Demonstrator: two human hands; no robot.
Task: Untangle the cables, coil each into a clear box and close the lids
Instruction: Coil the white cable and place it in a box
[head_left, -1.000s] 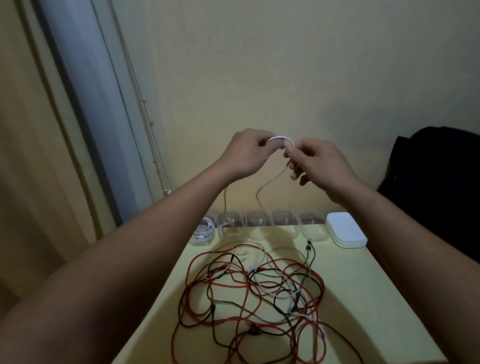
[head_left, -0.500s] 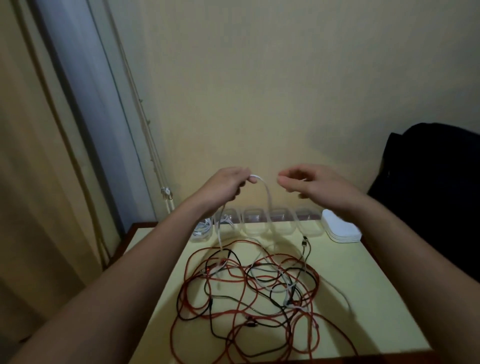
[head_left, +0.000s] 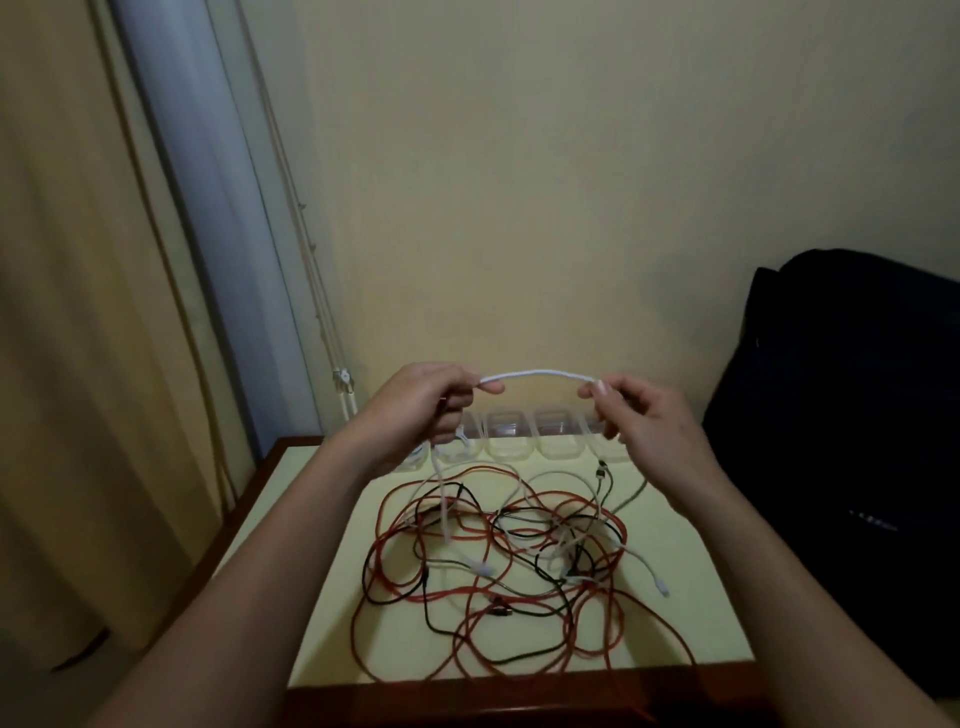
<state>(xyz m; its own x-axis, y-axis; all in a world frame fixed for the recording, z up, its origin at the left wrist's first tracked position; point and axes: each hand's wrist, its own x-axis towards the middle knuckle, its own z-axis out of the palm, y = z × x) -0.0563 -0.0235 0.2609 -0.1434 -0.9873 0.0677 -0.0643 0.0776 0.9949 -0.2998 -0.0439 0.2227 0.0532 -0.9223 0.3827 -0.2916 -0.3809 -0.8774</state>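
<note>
Hands raised over tangle, left hand (head_left: 426, 402) and right hand (head_left: 641, 418) pinching white cable (head_left: 535, 375)

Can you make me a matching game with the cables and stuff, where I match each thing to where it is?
Things:
1. white cable
2. red cable
3. clear boxes
4. black bag

Places:
A. in a row at the back edge of the table
B. pinched between left hand and right hand
C. beside the table, on the right
D. in the tangle on the table

Pairs: 1-B, 2-D, 3-A, 4-C
</note>
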